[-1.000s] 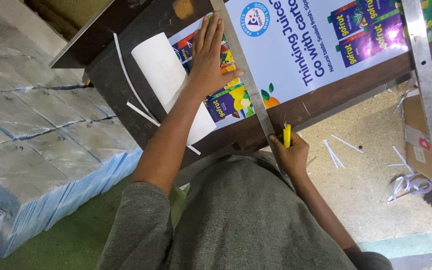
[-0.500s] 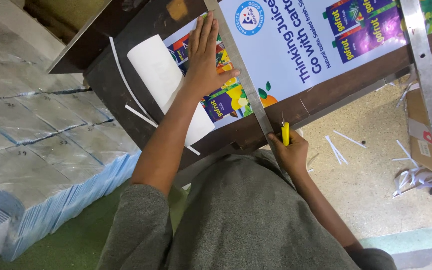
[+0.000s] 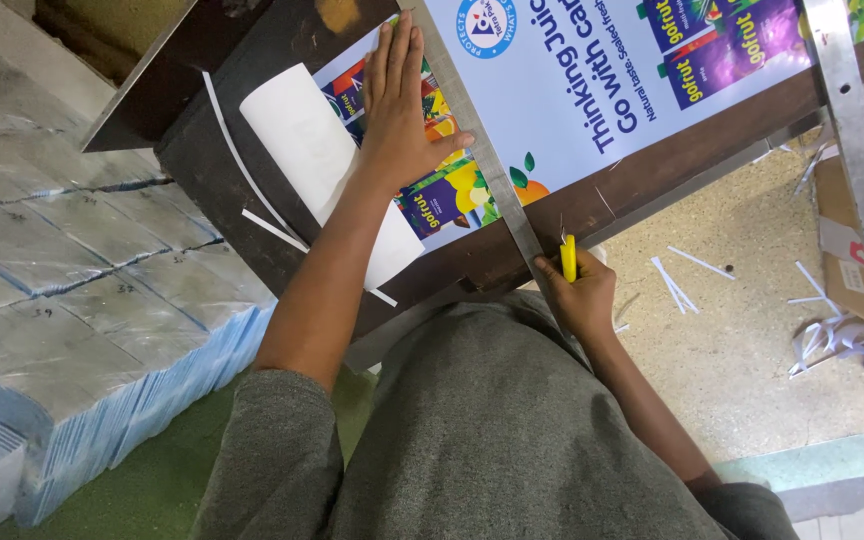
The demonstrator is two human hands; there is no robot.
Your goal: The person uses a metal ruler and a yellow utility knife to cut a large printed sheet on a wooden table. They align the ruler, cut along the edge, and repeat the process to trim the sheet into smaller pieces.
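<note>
Little has shifted since the earlier frames: left hand [image 3: 399, 120] stays flat, right hand [image 3: 580, 292] keeps its spot at the near end of the long grey metal ruler [image 3: 477, 150]. Left hand fingers are spread wide, gripping nothing, palm pressing the glossy printed poster with fruit-juice carton pictures [image 3: 562, 90] just left of the ruler, thumb touching the ruler's edge. Right hand fingers are curled tight around a small yellow utility knife [image 3: 569, 258], tip at the ruler's right edge where the poster meets the near rim of the dark brown wooden surface [image 3: 242, 150]. A curled white paper sheet [image 3: 312, 160] and thin white strips lie left of the ruler; more offcuts sit on the floor to its right. Risk, as a judgement: the thumb sits close to the cutting edge, so a ruler slip could nick it or send the cut crooked.
</note>
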